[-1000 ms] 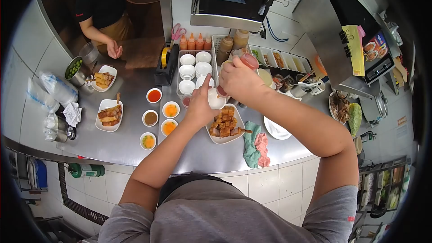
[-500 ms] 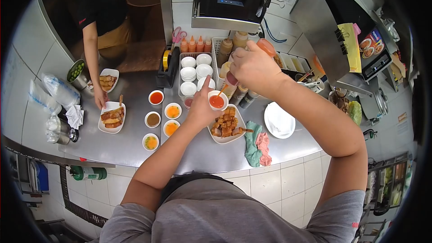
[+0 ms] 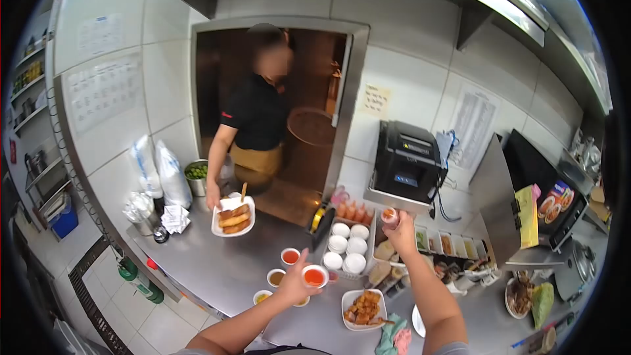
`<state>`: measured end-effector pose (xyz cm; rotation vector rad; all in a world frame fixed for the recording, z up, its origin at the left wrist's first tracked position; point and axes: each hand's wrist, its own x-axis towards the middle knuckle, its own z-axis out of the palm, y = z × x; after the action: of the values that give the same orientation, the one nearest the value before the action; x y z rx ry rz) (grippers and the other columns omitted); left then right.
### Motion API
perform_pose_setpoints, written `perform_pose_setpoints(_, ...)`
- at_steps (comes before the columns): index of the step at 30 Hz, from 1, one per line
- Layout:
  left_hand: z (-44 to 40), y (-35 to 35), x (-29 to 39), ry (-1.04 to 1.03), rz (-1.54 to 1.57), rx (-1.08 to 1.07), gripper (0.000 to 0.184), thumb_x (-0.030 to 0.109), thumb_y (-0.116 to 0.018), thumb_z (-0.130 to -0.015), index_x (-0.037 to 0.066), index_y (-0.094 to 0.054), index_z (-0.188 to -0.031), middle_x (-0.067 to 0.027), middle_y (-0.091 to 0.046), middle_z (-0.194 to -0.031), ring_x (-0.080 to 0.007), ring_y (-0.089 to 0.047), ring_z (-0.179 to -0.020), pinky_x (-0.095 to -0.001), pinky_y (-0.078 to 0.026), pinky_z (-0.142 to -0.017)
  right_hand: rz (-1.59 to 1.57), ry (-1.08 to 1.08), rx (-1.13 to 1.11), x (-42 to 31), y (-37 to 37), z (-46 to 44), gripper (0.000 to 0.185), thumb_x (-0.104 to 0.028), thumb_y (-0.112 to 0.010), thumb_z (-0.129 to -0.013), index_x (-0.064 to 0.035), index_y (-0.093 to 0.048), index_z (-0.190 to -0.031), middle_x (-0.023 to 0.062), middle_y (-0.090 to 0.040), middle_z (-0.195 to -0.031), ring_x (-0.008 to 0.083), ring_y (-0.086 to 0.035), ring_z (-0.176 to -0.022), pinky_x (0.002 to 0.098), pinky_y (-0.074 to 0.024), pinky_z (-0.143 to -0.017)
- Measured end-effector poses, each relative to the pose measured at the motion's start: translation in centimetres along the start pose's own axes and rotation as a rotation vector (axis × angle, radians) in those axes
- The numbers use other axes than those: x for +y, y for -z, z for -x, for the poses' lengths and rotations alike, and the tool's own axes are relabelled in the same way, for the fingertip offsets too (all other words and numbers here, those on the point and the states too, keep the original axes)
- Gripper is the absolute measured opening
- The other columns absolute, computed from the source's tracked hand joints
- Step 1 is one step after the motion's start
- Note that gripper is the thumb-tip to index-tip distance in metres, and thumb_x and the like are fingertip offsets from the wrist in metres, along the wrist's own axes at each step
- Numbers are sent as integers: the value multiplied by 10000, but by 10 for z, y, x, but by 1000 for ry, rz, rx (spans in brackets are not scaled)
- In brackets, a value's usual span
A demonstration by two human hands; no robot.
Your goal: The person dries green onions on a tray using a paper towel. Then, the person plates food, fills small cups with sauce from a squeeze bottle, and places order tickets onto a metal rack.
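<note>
My left hand (image 3: 292,285) is closed around a small white sauce cup (image 3: 315,278) with orange-red sauce in it, held above the counter. My right hand (image 3: 402,234) grips a squeeze bottle (image 3: 390,216) of reddish sauce over the bottle rack, its bottom end toward me. Below and between my hands lies a white dish of chopped browned pieces (image 3: 363,307) with a stick at its edge. Beside my left hand stand another cup of red sauce (image 3: 290,257) and a cup of brown sauce (image 3: 276,278); my forearm partly covers others.
Across the counter (image 3: 197,263), a co-worker (image 3: 253,125) at the opening holds a white dish of browned rolls (image 3: 234,216). Stacked white cups (image 3: 355,246), orange bottles (image 3: 355,212), a tape dispenser (image 3: 319,222) and a printer (image 3: 409,164) stand ahead. Cloths (image 3: 394,336) lie near me.
My view has swung up and left. The bottle has moved away from the cup in my left hand, toward the rack. The co-worker has lifted one dish; the second dish is no longer on the counter.
</note>
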<state>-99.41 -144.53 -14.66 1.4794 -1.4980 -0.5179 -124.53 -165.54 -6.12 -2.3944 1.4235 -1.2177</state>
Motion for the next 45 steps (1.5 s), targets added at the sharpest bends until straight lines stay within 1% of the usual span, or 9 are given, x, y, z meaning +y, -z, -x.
perform_pose_setpoints(10,98,91,-181,482,-323,331,1174,182,-902,-515,-11,-223,-1452,-202,-548,-1232,-358,-507,-1161,-435,-396,-1007,76,-308,48,108,-107,-8,527,-146,-710,-682,15,-535,-1153,190,-681,-822,362,-667,-789,401,-534,-719)
perform_pose_setpoints(13,99,93,-204,544,-352,245,1211,229,-908,-522,13,-186,-1469,-199,-511,-1291,-347,-482,-1201,-431,-375,-1032,64,-421,-363,137,-119,-2,429,-156,-671,-715,22,-579,-1095,182,-685,-790,372,-666,-736,407,-538,-682)
perform_pose_setpoints(19,33,140,-184,311,-504,104,1046,317,-874,-593,25,-320,-1431,-228,-472,-1339,-357,-447,-1256,-426,-356,-1062,67,-127,147,7,-51,35,426,-19,-650,-678,-12,-601,-1101,214,-647,-1001,361,-618,-982,377,-495,-846)
perform_pose_setpoints(22,-72,236,-28,93,-74,170,548,292,-782,-735,33,-598,-1182,-171,-591,-1202,-320,-556,-1140,-365,-440,-956,-138,-120,100,-60,-23,71,476,69,-631,-663,-18,-566,-1127,166,-626,-1064,291,-613,-992,365,-479,-878)
perform_pose_setpoints(26,-208,343,146,-737,47,289,664,226,-716,-824,60,-407,-1388,-121,-397,-1434,-261,-361,-1340,-380,-321,-1081,-707,-371,-23,-121,-21,125,403,120,-579,-719,-13,-582,-1099,66,-631,-991,165,-599,-886,285,-488,-807)
perform_pose_setpoints(32,-326,406,309,-441,432,629,776,418,-731,-792,-12,-417,-1357,-192,-495,-1343,-281,-440,-1271,-423,-353,-1042,-1023,-726,-119,-182,-55,251,302,116,-527,-785,33,-578,-1070,116,-663,-975,198,-650,-888,311,-533,-766)
perform_pose_setpoints(38,-261,264,252,-583,877,144,126,43,-610,-880,-5,-565,-987,-71,-637,-873,-148,-610,-687,-262,-491,-691,-1019,-1044,126,-213,-31,317,318,64,-560,-780,38,-586,-1096,138,-673,-973,222,-661,-872,330,-532,-757)
perform_pose_setpoints(42,-82,88,78,-228,742,-430,322,-8,-642,-853,7,-489,-1136,-27,-606,-836,-70,-563,-753,-219,-470,-719,-992,-932,303,-226,-17,313,461,-165,-674,-854,-7,-490,-1247,107,-601,-1153,206,-582,-1038,354,-492,-866)
perform_pose_setpoints(45,54,11,-13,286,831,-549,428,47,-671,-853,-16,-448,-1213,-20,-645,-731,-89,-625,-776,-225,-480,-716,-1125,-966,317,-209,-30,319,342,-56,-631,-865,-29,-470,-1165,121,-560,-1155,234,-558,-1085,356,-492,-877)
